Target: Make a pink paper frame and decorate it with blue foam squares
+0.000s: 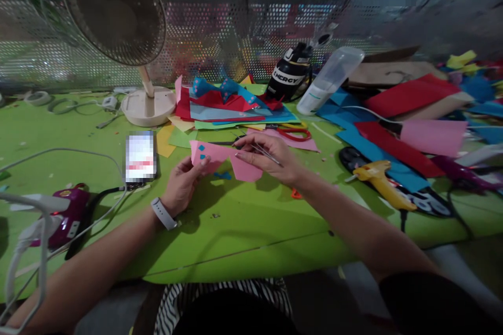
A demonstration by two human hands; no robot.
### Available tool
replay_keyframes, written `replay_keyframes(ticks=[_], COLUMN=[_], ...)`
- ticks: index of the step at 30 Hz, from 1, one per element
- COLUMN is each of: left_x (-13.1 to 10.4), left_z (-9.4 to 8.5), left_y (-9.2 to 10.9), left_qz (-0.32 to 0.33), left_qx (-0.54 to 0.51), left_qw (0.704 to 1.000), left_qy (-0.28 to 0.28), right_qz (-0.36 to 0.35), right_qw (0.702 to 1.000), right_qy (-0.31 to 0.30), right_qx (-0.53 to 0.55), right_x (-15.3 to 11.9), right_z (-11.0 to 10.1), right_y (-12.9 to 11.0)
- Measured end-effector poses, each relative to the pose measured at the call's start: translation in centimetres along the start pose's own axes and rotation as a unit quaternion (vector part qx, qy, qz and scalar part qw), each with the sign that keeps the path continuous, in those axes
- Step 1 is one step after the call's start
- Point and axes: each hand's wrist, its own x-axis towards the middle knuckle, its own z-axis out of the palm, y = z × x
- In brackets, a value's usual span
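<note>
My left hand [184,180], with a pale band at the wrist, pinches the left end of a cut pink paper piece [247,167] between thumb and fingers. Small blue diamond shapes [201,147] sit on that end of the paper. My right hand [267,154] is closed around slim metal tweezers [269,154], and its fingertips meet the paper's upper right part. Whether the tweezer tips grip anything is hidden by the fingers. Below the pink paper, small blue paper scraps [222,175] lie on the green table [236,225].
Scissors [294,133] with red and yellow handles lie behind my right hand. A yellow glue gun [381,180] rests at the right. A phone [140,157], fan [147,104] and purple power strip [65,214] stand left. Stacked coloured paper [228,112], a black bottle [288,73] are behind.
</note>
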Motion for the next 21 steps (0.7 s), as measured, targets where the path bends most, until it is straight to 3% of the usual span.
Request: replay_keyframes(ticks=[6,8,12,14,21], left_x=[0.0,-0.2,-0.9,-1.2,-1.2], left_z=[-0.2,-0.2,0.3,0.5,0.6], left_y=[0.0,0.0,-0.1,-0.3,-0.7], left_qz=[-0.003,-0.006,-0.088,-0.109,-0.079], left_qx=[0.020,-0.002,0.017,0.041,0.064], left_qw=[1.000,1.000,0.991,0.989,0.994], left_qy=[0.012,-0.019,-0.103,-0.096,-0.035], right_qz=[-0.020,-0.025,-0.033,-0.035,-0.092], right_qw=[1.000,0.999,0.999,0.999,0.995], right_qy=[0.000,0.004,0.011,0.008,0.015], right_qx=[-0.016,-0.020,-0.005,0.003,-0.034], right_x=[0.0,0.0,-0.1,-0.2,-0.5], right_z=[-0.1,-0.1,0.6,1.2,2.8], right_y=[-0.1,-0.2,-0.6,-0.7,-0.1])
